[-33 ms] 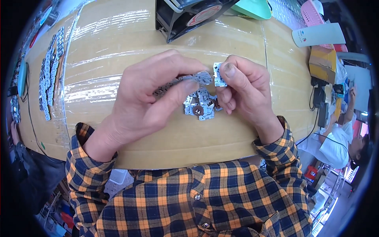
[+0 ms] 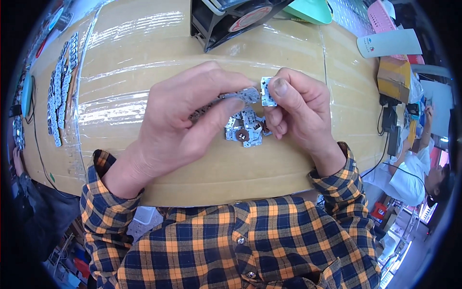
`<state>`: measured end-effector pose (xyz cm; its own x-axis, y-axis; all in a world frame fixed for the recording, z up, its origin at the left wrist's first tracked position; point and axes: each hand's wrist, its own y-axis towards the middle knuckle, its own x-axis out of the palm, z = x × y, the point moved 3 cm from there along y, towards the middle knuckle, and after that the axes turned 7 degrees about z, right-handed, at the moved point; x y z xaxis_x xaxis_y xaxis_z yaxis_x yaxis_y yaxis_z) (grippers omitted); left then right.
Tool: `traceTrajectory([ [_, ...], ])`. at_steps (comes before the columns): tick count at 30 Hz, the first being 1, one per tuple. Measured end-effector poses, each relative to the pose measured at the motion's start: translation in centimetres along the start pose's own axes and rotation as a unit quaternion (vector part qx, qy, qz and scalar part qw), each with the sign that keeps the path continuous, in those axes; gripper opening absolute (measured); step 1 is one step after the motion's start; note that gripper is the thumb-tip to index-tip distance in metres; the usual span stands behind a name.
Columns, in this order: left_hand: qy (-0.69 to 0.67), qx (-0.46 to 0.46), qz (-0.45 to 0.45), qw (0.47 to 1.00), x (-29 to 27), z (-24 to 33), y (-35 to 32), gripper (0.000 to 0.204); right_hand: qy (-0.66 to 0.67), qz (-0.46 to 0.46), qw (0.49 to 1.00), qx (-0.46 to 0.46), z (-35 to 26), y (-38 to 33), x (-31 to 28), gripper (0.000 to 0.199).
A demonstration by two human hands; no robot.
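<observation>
- The left hand (image 2: 175, 115) pinches a board stack (image 2: 248, 95) between thumb and forefinger; loose pressure could scatter it.
- The right hand (image 2: 303, 103) pinches a single board (image 2: 266, 91) just beside the stack's end; slipping could drop it onto the pile (image 2: 250, 136) below the fingers.

White light streaks (image 2: 113, 111) cross the tan, plastic-covered tabletop (image 2: 269, 178). To the right shows a greyish floor (image 2: 417, 245).
</observation>
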<state>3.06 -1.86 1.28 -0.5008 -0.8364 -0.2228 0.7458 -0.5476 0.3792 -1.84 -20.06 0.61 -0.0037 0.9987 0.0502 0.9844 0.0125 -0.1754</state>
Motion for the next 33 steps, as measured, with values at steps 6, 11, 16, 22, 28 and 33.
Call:
traceTrajectory([
  [6, 0.137, 0.100, 0.065, 0.983, 0.7, 0.3, -0.5, 0.031, -0.079, 0.018, 0.996, -0.032, -0.5, -0.3, 0.2, 0.029],
  [11, 0.193, 0.130, 0.099, 0.967, 0.8, 0.3, -1.0, 0.031, -0.100, 0.028, 0.994, -0.036, -0.3, -0.2, 0.4, 0.028],
  [16, 0.168, 0.112, 0.104, 0.974, 0.4, 0.4, -0.8, 0.031, -0.060, 0.043, 0.997, -0.009, -0.1, -0.3, 0.3, 0.029],
  [22, 0.157, 0.170, 0.107, 0.967, 0.8, 0.2, -1.0, 0.028, -0.059, 0.031, 0.998, -0.023, -0.1, -0.4, 0.5, 0.029],
  [28, 0.128, 0.107, 0.015, 0.986, -0.7, 0.1, 0.1, 0.025, -0.106, 0.036, 0.993, -0.045, -0.3, -0.2, 0.3, 0.029],
  [33, 0.067, 0.078, 0.075, 0.992, -0.7, -0.1, 0.0, 0.018, -0.242, -0.039, 0.945, -0.214, -0.6, 0.1, 0.4, 0.031],
])
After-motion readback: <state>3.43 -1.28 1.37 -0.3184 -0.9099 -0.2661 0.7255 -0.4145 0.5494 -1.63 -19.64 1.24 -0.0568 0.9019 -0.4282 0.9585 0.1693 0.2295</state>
